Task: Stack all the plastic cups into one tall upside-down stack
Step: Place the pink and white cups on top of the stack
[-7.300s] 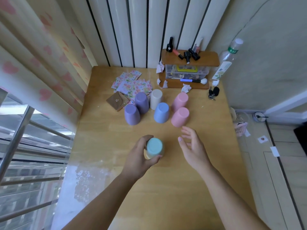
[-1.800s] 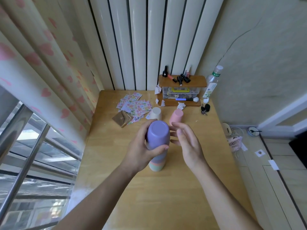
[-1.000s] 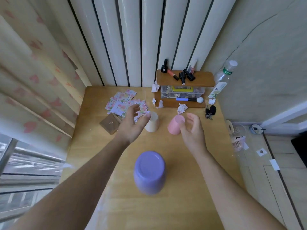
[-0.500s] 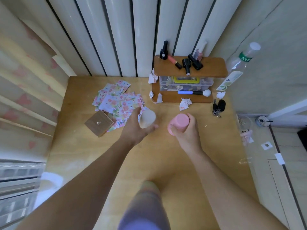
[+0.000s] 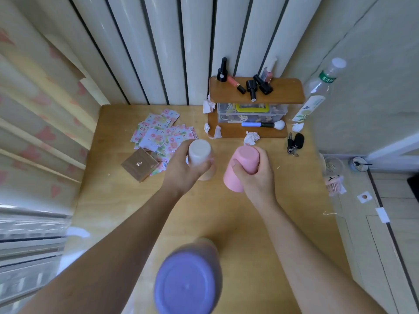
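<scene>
At the bottom centre, a blurred upside-down stack of plastic cups topped in purple [image 5: 188, 288] stands on the wooden table [image 5: 108, 196]. Mid-frame, the left hand [image 5: 183, 171] grips an inverted cream plastic cup [image 5: 199, 152]; the right hand [image 5: 254, 175] clasps an inverted pink plastic cup [image 5: 241, 164], tilted.

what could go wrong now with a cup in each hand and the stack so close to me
The purple-topped stack stands tall between both forearms, so drawing either arm back could topple it. The pink cup in the right hand is tilted, and the left hand holds the cream cup; seating either off-centre could wobble the stack.
</scene>
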